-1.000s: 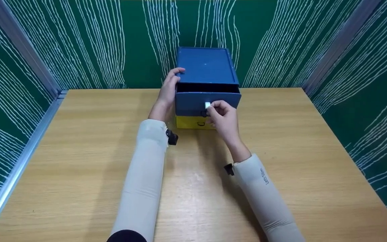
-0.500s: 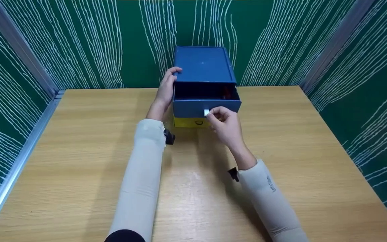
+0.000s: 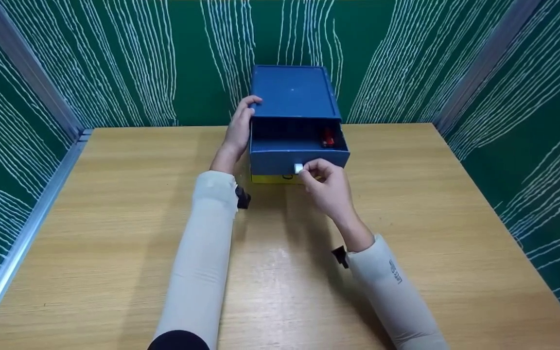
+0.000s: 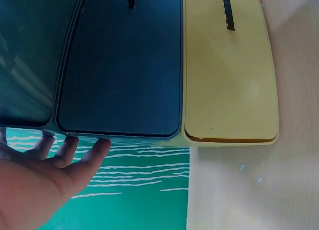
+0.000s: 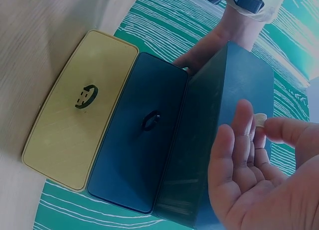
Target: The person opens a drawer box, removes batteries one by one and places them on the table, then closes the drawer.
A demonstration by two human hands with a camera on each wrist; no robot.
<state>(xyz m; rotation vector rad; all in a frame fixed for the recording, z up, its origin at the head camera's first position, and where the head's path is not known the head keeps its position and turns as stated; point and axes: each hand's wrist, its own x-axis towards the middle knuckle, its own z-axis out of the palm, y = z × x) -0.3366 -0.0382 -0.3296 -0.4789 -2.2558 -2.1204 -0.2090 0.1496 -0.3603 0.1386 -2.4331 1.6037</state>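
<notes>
A small drawer cabinet (image 3: 292, 92) with a blue top stands at the back of the table. Its top blue drawer (image 3: 271, 163) is pulled partway out, and a small red object (image 3: 327, 138) lies inside at the right; its kind is unclear. My right hand (image 3: 328, 188) pinches the white knob (image 3: 298, 168) on that drawer's front between thumb and fingers. Against the cabinet's left side rests my left hand (image 3: 237, 131), one finger reaching over the top edge. In the left wrist view its fingers are extended along the side. Both the middle blue drawer (image 4: 119, 70) and bottom yellow drawer (image 4: 232, 80) are closed.
The wooden table (image 3: 280, 272) stretches in front of the cabinet. Green walls with white wavy lines (image 3: 134, 58) stand behind and at both sides. Black curved handles sit on the middle drawer and the yellow drawer (image 5: 75, 115).
The top drawer has slid out toward me with my right hand on its knob, uncovering the interior and the red object. My left hand has kept its place on the cabinet's side.
</notes>
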